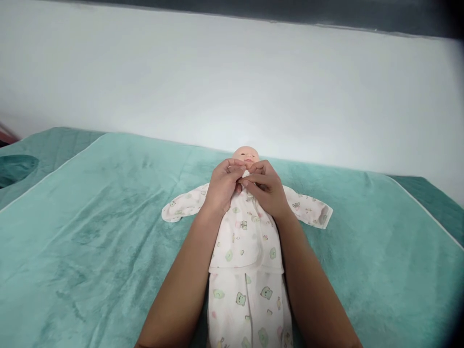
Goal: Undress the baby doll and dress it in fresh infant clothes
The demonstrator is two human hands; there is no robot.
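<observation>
A baby doll (246, 153) lies on its back, its head toward the wall. It wears a white long-sleeved baby shirt (243, 237) and matching pants (266, 309), both printed with green and pink animals. The sleeves stretch out to either side. At the shirt's neckline, just below the doll's chin, my left hand (224, 186) pinches the collar edge. From the other side my right hand (267, 188) pinches the same collar, its fingertips close to the left ones. The fingers partly cover the collar, so any fastener there is hidden.
A teal plush blanket (108, 232) with some wrinkles lies under the doll. Darker teal fabric (68, 145) shows past its left and right edges. A white wall (232, 87) rises behind, with a dark band along its top.
</observation>
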